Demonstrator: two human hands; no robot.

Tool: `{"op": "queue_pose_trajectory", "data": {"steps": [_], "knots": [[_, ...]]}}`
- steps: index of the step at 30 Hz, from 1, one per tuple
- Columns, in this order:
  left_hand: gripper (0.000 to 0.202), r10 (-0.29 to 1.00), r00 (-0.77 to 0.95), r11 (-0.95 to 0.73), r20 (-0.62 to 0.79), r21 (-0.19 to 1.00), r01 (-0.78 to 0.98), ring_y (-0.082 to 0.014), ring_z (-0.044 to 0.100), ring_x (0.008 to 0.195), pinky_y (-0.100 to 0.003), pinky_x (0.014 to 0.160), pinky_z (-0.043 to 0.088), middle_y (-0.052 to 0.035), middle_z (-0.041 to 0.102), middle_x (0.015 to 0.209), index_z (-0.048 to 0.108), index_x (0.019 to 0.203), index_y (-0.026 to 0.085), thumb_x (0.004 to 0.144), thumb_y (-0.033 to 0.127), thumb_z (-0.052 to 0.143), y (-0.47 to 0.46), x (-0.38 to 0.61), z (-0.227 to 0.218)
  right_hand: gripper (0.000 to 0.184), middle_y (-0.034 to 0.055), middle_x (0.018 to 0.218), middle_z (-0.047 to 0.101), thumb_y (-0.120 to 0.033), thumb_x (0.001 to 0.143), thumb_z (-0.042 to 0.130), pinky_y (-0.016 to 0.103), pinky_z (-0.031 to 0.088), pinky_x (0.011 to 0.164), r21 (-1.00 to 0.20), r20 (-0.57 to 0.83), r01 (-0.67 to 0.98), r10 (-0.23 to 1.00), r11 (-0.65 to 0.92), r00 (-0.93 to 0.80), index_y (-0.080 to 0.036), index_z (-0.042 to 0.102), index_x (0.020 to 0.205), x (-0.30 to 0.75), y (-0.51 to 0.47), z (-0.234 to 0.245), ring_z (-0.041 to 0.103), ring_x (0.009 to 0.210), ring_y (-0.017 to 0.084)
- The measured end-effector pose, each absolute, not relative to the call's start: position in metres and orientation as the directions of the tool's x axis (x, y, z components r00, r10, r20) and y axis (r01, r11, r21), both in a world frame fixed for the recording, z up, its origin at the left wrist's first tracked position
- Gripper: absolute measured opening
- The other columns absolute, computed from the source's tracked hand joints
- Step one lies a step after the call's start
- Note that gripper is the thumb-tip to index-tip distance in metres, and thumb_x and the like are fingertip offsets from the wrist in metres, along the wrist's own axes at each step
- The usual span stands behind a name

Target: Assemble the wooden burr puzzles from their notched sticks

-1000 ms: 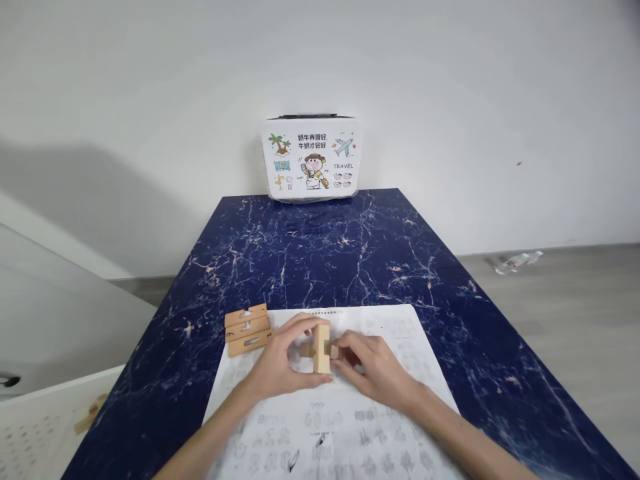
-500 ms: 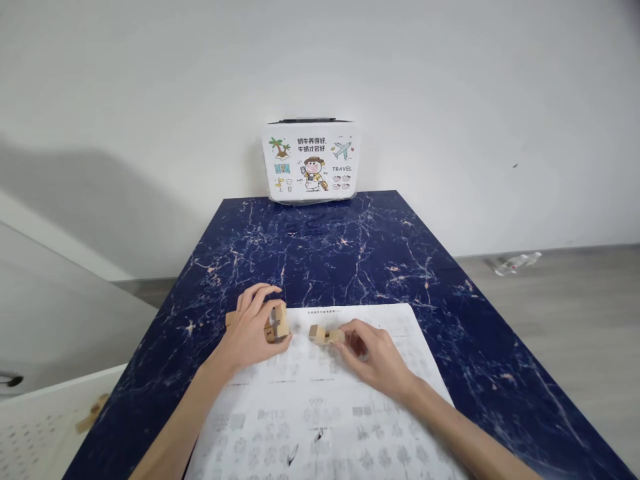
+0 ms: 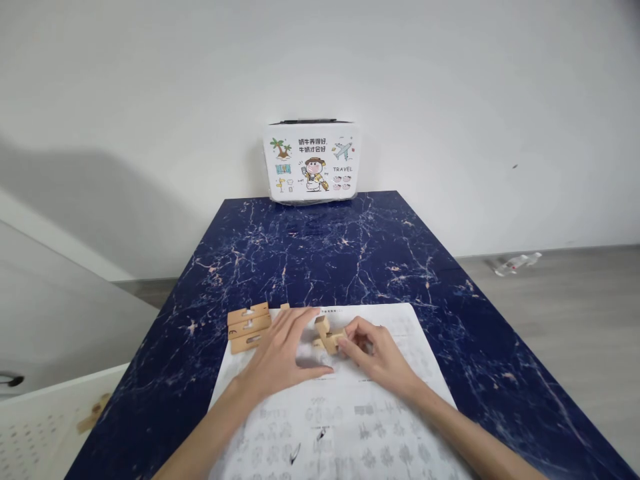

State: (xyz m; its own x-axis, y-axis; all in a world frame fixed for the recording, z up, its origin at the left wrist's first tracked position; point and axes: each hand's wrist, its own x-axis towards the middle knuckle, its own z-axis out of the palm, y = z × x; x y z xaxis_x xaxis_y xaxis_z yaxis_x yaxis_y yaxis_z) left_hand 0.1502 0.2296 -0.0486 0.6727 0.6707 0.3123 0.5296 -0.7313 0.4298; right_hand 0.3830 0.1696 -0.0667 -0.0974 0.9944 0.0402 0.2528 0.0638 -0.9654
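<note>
Between the thumb and fingers of my right hand point(image 3: 377, 353) is a small wooden puzzle piece made of notched blocks point(image 3: 330, 339), held over the printed sheet point(image 3: 345, 407). My left hand point(image 3: 283, 353) is just left of it, thumb and fingers spread apart, with nothing in its grasp. Several notched wooden bars point(image 3: 249, 327) lie side by side left of that hand, at the sheet's upper left corner. A bit of another wooden piece point(image 3: 285, 307) shows behind my left fingers; the rest is hidden.
A white cartoon-printed case point(image 3: 314, 163) stands at the table's far end against the wall. The table point(image 3: 320, 253) has a dark blue marbled top. At lower left, a white perforated basket point(image 3: 35, 433) stands beside the table, with wooden pieces point(image 3: 94, 413) near its edge.
My left hand has moved right, away from the wooden bars, which now show, and opened beside the puzzle piece. The piece in my right hand has turned and shows an upright block.
</note>
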Motion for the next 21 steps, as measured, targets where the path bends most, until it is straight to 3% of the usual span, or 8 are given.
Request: {"op": "queue_pose_trajectory", "data": {"steps": [2, 6, 11, 17, 21], "knots": [[0.089, 0.636, 0.674, -0.766, 0.375, 0.409, 0.495, -0.035, 0.064, 0.123, -0.054, 0.107, 0.051, -0.0114, 0.066, 0.134, 0.042, 0.149, 0.027, 0.077, 0.051, 0.088, 0.226, 0.155, -0.05, 0.032, 0.0009, 0.073, 0.069, -0.05, 0.1, 0.061, 0.026, 0.04, 0.056, -0.969, 0.021, 0.241, 0.992, 0.051, -0.125, -0.022, 0.056, 0.085, 0.381, 0.168, -0.065, 0.057, 0.061, 0.016], [0.058, 0.538, 0.675, -0.843, 0.505, 0.328, 0.427, -0.031, 0.071, 0.106, -0.048, 0.096, 0.056, -0.0102, 0.074, 0.117, 0.051, 0.138, 0.023, 0.087, 0.028, 0.079, 0.226, 0.158, -0.05, 0.033, 0.0, 0.07, 0.067, -0.05, 0.099, 0.062, 0.026, 0.039, 0.054, -0.973, 0.01, 0.226, 0.986, 0.048, -0.165, -0.022, 0.055, 0.082, 0.377, 0.167, -0.067, 0.053, 0.059, 0.015], [0.064, 0.455, 0.691, -0.89, 0.562, 0.275, 0.363, -0.0309, 0.072, 0.106, -0.049, 0.098, 0.054, -0.0108, 0.075, 0.119, 0.048, 0.142, 0.022, 0.086, 0.031, 0.078, 0.225, 0.158, -0.046, 0.033, -0.0018, 0.068, 0.061, -0.05, 0.099, 0.062, 0.026, 0.038, 0.052, -0.967, 0.025, 0.252, 0.997, 0.041, -0.068, -0.022, 0.056, 0.084, 0.377, 0.17, -0.07, 0.05, 0.057, 0.014], [0.068, 0.686, 0.6, -0.725, 0.411, 0.451, 0.52, -0.0314, 0.065, 0.121, -0.053, 0.108, 0.049, -0.009, 0.068, 0.131, 0.046, 0.143, 0.028, 0.084, 0.029, 0.08, 0.231, 0.154, -0.049, 0.038, -0.0014, 0.068, 0.056, -0.056, 0.1, 0.058, 0.026, 0.037, 0.052, -0.967, 0.044, 0.253, 0.998, 0.029, 0.052, -0.02, 0.059, 0.088, 0.384, 0.176, -0.074, 0.048, 0.058, 0.015], [0.061, 0.731, 0.565, -0.683, 0.384, 0.434, 0.588, -0.0343, 0.053, 0.136, -0.056, 0.112, 0.046, -0.0102, 0.062, 0.14, 0.05, 0.142, 0.028, 0.088, 0.034, 0.079, 0.241, 0.15, -0.052, 0.039, 0.0008, 0.072, 0.06, -0.057, 0.101, 0.056, 0.027, 0.039, 0.053, -0.966, 0.055, 0.257, 0.994, 0.03, 0.09, -0.019, 0.062, 0.092, 0.388, 0.178, -0.076, 0.051, 0.06, 0.016]]}}
